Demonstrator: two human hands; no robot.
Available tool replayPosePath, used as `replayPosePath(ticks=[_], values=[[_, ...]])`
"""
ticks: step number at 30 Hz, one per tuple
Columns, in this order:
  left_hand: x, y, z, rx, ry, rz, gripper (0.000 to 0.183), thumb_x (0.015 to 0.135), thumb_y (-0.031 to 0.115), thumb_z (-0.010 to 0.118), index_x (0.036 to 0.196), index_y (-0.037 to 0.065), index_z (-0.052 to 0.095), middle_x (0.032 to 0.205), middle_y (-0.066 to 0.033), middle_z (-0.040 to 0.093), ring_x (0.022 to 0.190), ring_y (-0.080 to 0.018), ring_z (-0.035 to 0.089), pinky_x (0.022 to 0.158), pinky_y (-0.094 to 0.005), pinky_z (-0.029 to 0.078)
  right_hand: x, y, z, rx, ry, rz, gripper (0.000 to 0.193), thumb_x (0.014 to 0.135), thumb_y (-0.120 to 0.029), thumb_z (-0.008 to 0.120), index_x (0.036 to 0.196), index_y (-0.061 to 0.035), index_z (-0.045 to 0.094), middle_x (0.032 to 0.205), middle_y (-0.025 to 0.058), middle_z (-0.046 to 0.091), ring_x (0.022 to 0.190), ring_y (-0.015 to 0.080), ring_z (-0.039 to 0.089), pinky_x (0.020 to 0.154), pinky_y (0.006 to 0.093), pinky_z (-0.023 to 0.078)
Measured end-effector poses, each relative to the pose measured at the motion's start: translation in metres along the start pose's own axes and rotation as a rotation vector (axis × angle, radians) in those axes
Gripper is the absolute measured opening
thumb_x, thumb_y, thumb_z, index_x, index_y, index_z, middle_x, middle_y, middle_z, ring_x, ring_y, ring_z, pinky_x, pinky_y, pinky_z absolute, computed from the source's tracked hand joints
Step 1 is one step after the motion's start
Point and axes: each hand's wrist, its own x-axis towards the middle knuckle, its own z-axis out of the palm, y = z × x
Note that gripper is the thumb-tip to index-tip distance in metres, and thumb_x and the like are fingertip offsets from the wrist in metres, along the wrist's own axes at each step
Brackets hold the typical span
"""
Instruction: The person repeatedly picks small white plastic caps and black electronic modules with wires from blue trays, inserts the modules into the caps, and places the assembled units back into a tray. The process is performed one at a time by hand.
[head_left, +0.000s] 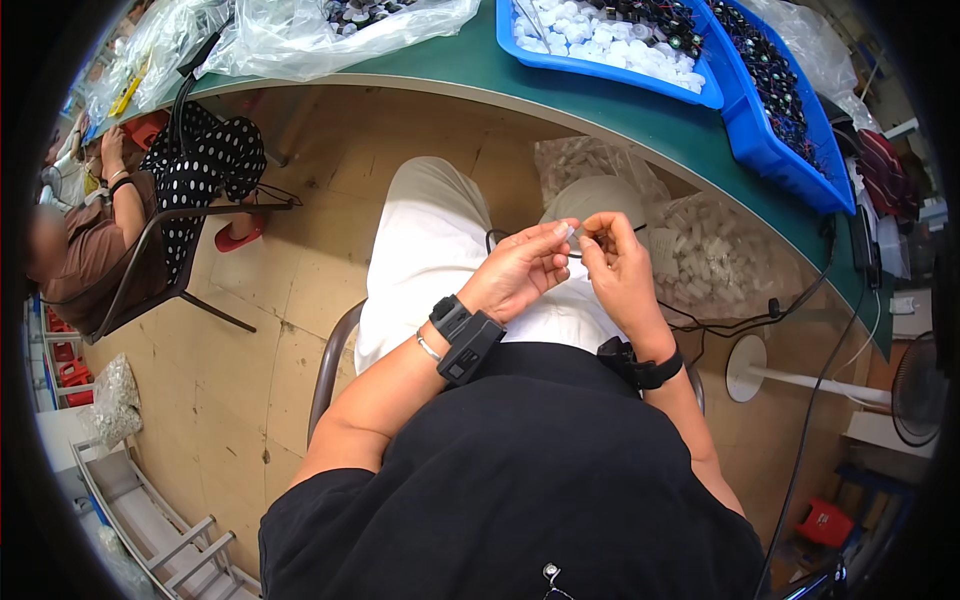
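Observation:
Above my lap, my left hand (522,270) pinches a small whitish translucent piece (570,231) between thumb and forefinger, its other fingers curled. Close on its right is my right hand (622,272), thumb and forefinger drawn together at the same spot. Something small and dark shows by its fingertips, too small to name. The two hands' fingertips nearly meet. Both wrists carry black strapped devices, the left one a boxy black unit (472,345).
A green table (420,95) curves ahead, bearing a blue tray (610,80) of white caps and a blue bin (790,165) of small wired parts. Bags of white pieces (715,250) lie beneath. A seated person (110,230) is at left; a fan (915,390) and cables at right.

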Motion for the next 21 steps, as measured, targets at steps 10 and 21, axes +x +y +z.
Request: replayPosePath(ticks=[10,21], values=[[0.001,-0.001,-0.002,0.088,-0.009,0.024,0.035,0.095,0.021,0.060,0.121,-0.001,0.056,0.090,0.0029,0.060,0.075,-0.0036,0.055,0.072,-0.0201,0.049,-0.001,-0.005,0.001,0.176,-0.032,0.030,0.014,0.089,-0.001,0.059,0.101,-0.0022,0.052,0.089,0.0009,0.058,0.075,0.0039,0.053,0.061,0.0185,0.042],[-0.001,-0.001,0.004,0.189,0.005,0.037,0.037,0.093,0.018,0.062,0.124,-0.002,0.056,0.091,0.0024,0.060,0.075,-0.0034,0.054,0.071,-0.0186,0.048,-0.001,-0.007,0.001,0.043,0.039,-0.004,0.015,0.087,0.001,0.061,0.099,-0.0030,0.053,0.087,0.0000,0.058,0.075,0.0043,0.052,0.065,0.0199,0.043]])
